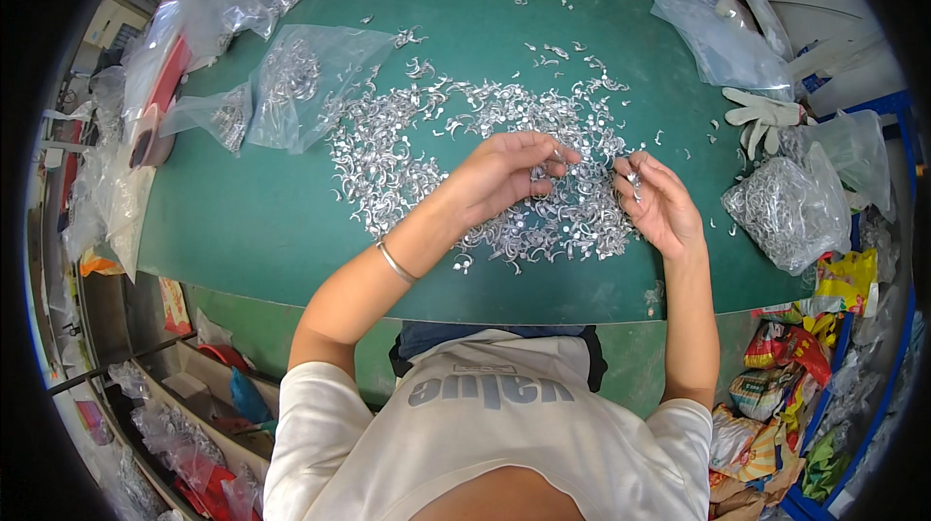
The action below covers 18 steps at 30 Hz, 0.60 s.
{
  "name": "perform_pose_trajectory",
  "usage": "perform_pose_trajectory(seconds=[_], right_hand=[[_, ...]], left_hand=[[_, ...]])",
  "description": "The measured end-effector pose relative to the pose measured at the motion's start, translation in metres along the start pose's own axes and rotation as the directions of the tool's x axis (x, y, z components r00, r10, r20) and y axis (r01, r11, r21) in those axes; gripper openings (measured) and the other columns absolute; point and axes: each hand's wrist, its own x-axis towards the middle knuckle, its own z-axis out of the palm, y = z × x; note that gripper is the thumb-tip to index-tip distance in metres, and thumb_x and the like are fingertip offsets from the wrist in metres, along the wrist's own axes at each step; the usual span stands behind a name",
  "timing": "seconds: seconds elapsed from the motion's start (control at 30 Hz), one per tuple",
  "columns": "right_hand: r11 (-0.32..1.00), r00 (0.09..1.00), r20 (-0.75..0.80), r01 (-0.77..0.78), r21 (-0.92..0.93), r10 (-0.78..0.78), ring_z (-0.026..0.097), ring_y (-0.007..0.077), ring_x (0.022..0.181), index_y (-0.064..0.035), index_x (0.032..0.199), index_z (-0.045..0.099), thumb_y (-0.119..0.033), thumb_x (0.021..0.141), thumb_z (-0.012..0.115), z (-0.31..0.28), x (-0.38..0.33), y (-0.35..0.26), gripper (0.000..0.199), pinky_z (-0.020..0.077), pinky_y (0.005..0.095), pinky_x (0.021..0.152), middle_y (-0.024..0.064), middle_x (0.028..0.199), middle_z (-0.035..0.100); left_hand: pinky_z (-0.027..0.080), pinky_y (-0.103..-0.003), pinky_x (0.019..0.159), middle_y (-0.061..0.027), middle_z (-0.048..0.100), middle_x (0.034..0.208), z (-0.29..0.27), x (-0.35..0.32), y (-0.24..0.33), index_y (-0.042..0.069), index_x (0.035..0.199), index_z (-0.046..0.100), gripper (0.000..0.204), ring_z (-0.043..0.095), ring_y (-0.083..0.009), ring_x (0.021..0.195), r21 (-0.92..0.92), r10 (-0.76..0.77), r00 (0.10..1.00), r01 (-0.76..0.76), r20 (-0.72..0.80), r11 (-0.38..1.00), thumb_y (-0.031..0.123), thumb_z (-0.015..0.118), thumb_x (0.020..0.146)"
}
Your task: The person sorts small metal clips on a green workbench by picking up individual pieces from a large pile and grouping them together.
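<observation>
Both hands hover over a wide heap of small, shiny, curved metal pieces (485,172) spread across the green tabletop (252,220). The left hand (504,172) is loosely curled, its fingertips (558,164) pinching a few pieces lifted from the heap. The right hand (659,206) is cupped, palm inward, its fingers closed on a small piece of the same kind. The pieces look light, stiff and slick, likely to tangle by their hooks; a pinch on the curved shank seems the safest hold. Beyond the right hand lie a full clear plastic bag of pieces (790,211) and a white work glove (761,118); past the left, more clear bags (301,84).
</observation>
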Motion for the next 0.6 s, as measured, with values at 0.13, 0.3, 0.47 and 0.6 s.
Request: perform_pose_trajectory(seconds=[0.13, 0.3, 0.47, 0.6], right_hand=[[0.42, 0.981, -0.008, 0.075, -0.904, -0.192, 0.052, 0.0166, 0.052, -0.0049, 0.087, 0.062, -0.014, 0.079, 0.065, 0.015, 0.002, 0.005, 0.012, 0.0398, 0.0269, 0.046, 0.0026, 0.067, 0.057], [-0.415, 0.844, 0.348, 0.169, -0.894, -0.407, 0.056, 0.0253, 0.054, -0.0074, 0.081, 0.064, -0.016, 0.07, 0.07, 0.02, 0.009, 0.029, 0.015, 0.0419, 0.0374, 0.05, 0.0085, 0.061, 0.056], [-0.106, 0.949, 0.104, 0.076, -0.992, -0.297, 0.056, 0.0262, 0.056, -0.0059, 0.081, 0.063, -0.013, 0.072, 0.068, 0.02, 0.005, 0.011, 0.013, 0.0425, 0.037, 0.051, 0.0085, 0.064, 0.059], [-0.285, 0.896, 0.236, 0.131, -0.95, -0.375, 0.057, 0.0275, 0.06, -0.0069, 0.083, 0.064, -0.013, 0.073, 0.066, 0.024, 0.001, 0.016, 0.012, 0.0435, 0.0376, 0.054, 0.0094, 0.067, 0.06]], left_hand=[[0.044, -0.024, 0.061, -0.0067, 0.059, 0.089, -0.012, 0.003, -0.005, 0.002, 0.097, 0.057, 0.014, 0.054, -0.0126, 0.075, -0.033, 0.045, 0.998, -0.044, 0.038, 0.999, 0.011, 0.05, 0.089], [0.041, -0.025, 0.052, -0.0042, 0.058, 0.071, -0.001, 0.0, -0.01, 0.002, 0.089, 0.061, 0.012, 0.051, -0.0117, 0.058, 0.785, 0.278, 0.96, -0.188, 0.021, 0.59, 0.011, 0.059, 0.082], [0.043, -0.032, 0.054, -0.012, 0.057, 0.07, -0.001, -0.011, -0.015, 0.005, 0.091, 0.061, 0.019, 0.054, -0.0237, 0.058, 0.987, 0.337, 0.93, -0.162, 0.149, 0.01, 0.012, 0.067, 0.074], [0.044, -0.041, 0.061, -0.0147, 0.061, 0.079, -0.006, -0.01, -0.024, 0.006, 0.091, 0.06, 0.019, 0.059, -0.0328, 0.072, 0.97, 0.364, 0.9, -0.206, 0.239, -0.128, 0.015, 0.066, 0.076]])
